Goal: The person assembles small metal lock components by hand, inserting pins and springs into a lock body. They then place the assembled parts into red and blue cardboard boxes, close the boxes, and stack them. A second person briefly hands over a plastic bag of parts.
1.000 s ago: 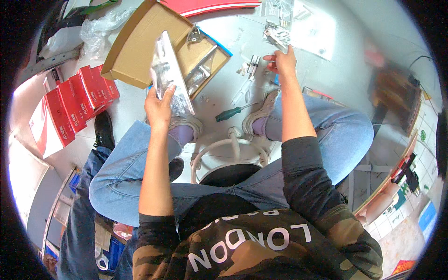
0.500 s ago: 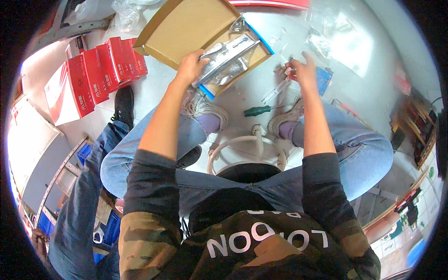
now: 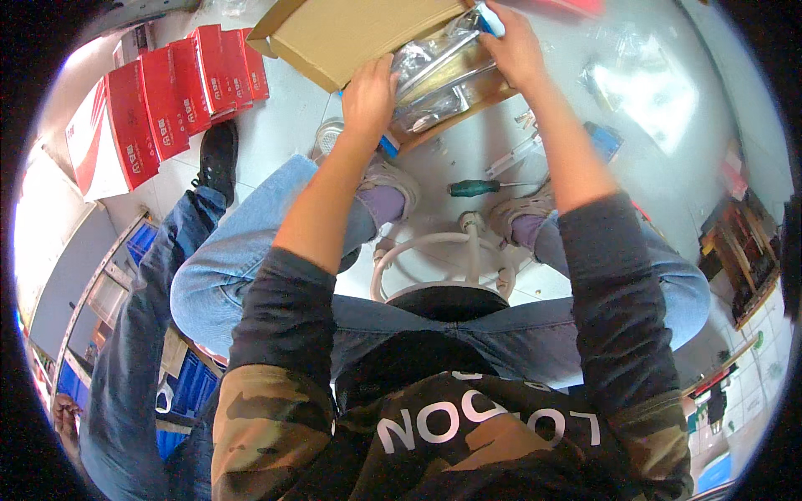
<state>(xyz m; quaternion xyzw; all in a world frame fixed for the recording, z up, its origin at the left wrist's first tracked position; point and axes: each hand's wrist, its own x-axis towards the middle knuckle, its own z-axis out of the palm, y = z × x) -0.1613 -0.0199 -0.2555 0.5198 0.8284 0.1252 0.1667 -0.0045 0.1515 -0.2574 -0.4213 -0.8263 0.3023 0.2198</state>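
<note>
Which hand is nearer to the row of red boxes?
Left. The left hand is to the right of the red boxes, at the left end of the cardboard box; the right hand is farther right, at its other end.

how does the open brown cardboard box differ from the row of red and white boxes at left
Colour: the brown cardboard box is plain brown inside, while the red and white boxes are mostly red. State: the brown cardboard box lies open, showing clear plastic-wrapped parts; the red and white boxes look shut. Hands: the left hand and right hand are at the brown cardboard box, neither at the red and white boxes.
</note>
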